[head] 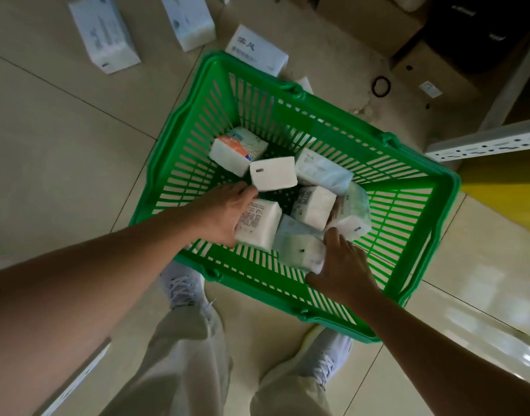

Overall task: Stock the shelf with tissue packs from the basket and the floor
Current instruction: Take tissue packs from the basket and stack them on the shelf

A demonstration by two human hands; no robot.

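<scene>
A green plastic basket [408,211] stands on the tiled floor in front of my feet. Several white tissue packs lie loose in it. My left hand [224,211] reaches in from the left and grips a pack with printed text [259,225] by its left side. My right hand [342,271] comes in from the lower right and closes on a pale pack [296,250] at the basket's near wall. A blank white pack [272,174] and an orange-marked pack [238,148] lie farther back. Three more packs lie on the floor beyond the basket: two [103,33] [187,18] at the top left, one [256,49] by the rim.
A white perforated shelf rail [486,144] juts in at the right, with a yellow base below it. Cardboard boxes [432,76] and a dark bag [480,31] sit at the top right. My two white shoes stand just below the basket.
</scene>
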